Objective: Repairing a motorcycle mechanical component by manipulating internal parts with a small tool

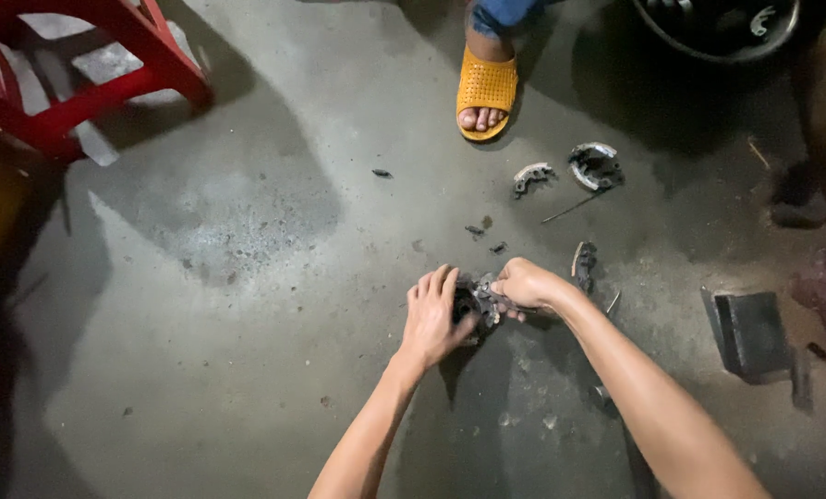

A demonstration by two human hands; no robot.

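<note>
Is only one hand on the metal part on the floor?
No, both the left hand and right hand grip the metal part.

The grey concrete floor is stained. On it lie curved metal pieces at one o'clock, a dark block at three o'clock, small scraps near centre.

Two hands, left hand and right hand, on one dark metal part. Three curved metal pieces beyond (far right). One yellow sandal, one red stool, one dark block at right.
</note>
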